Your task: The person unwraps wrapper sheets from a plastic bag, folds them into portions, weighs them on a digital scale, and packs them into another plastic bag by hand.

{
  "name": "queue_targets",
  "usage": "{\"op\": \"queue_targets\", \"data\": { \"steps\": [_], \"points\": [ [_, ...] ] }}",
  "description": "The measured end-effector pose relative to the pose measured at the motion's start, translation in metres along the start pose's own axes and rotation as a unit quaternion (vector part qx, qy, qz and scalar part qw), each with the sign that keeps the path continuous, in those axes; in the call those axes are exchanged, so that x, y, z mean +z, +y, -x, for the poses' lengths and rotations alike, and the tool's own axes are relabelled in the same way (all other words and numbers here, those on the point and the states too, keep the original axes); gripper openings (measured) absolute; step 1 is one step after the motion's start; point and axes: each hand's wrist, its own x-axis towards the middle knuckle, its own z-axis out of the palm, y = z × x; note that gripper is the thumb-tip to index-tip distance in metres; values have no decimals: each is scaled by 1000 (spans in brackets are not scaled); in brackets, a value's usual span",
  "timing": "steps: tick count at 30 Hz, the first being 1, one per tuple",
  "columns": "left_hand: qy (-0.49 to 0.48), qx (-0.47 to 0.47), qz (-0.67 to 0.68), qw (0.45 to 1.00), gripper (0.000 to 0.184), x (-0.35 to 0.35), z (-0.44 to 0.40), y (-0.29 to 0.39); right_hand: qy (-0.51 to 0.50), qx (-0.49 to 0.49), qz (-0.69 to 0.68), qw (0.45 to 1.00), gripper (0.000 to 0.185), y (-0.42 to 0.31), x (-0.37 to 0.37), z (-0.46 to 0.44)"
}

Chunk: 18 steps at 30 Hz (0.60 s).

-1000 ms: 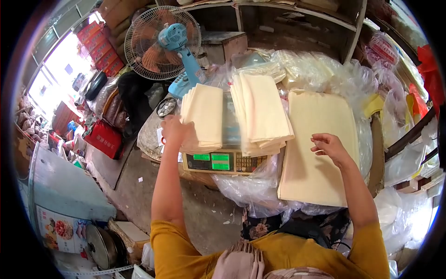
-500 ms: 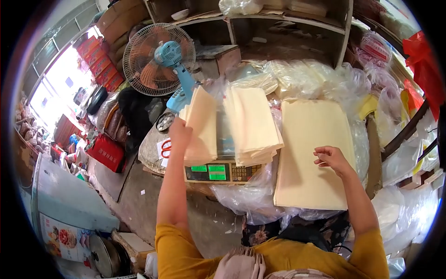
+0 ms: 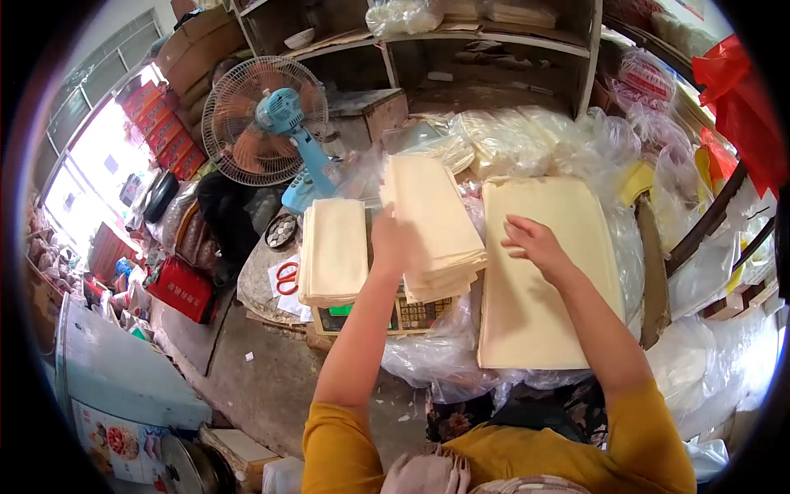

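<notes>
My left hand point(image 3: 393, 245), smeared by motion, is at the left edge of a stack of folded cream sheets point(image 3: 434, 216); its fingertips cannot be made out. That stack lies over a digital scale point(image 3: 424, 315), whose keypad shows below it. Left of my wrist is a second stack of folded cream sheets point(image 3: 333, 253), partly covering the scale's green display point(image 3: 340, 310). My right hand point(image 3: 533, 244) hovers over a wide pile of flat cream sheets point(image 3: 539, 321), its fingers loosely bent and apart, holding nothing.
A blue fan point(image 3: 284, 115) stands behind the left stack. Red scissors point(image 3: 287, 278) and a small round dish point(image 3: 281, 231) are on the table's left side. Clear plastic bags point(image 3: 440, 350) surround the sheets. A wooden shelf point(image 3: 494, 78) rises at the back.
My left hand has left the left stack and moved right to the other folded stack. The left stack now lies flat. My right hand has moved up and left, and the view has shifted slightly.
</notes>
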Motion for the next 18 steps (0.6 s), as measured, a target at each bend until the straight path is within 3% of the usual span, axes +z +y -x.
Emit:
{"op": "queue_targets", "data": {
  "steps": [4, 5, 8, 11, 12, 14, 16, 17, 18],
  "points": [
    [-53, 3, 95, 994, 50, -9, -19, -35, -70, -29, -41, 996, 68, -21, 49, -36],
    [-58, 30, 79, 995, 48, -6, -33, -69, -83, -34, -62, 994, 69, -17, 59, -47],
    [25, 108, 7, 994, 46, 22, 1, -61, -53, -15, -6, 998, 78, -3, 89, -71],
    [8, 79, -48, 996, 50, 10, 14, -45, -43, -31, 93, 994, 81, -10, 90, -58],
    [4, 77, -72, 994, 51, -6, 6, -57, -77, -22, 32, 996, 81, -20, 87, -49],
    [159, 166, -242, 943, 55, -45, -4, -58, -67, -23, 45, 996, 77, -4, 69, -64],
    [266, 164, -456, 833, 67, -101, 3, -34, -54, -28, 32, 998, 72, -12, 50, -52],
    [225, 78, -529, 814, 77, -129, 11, -21, -49, -32, 17, 998, 69, -29, 39, -30],
    [177, -15, -515, 838, 81, -144, 16, -16, -32, -7, 2, 999, 67, -27, 28, -24]
  ]
}}
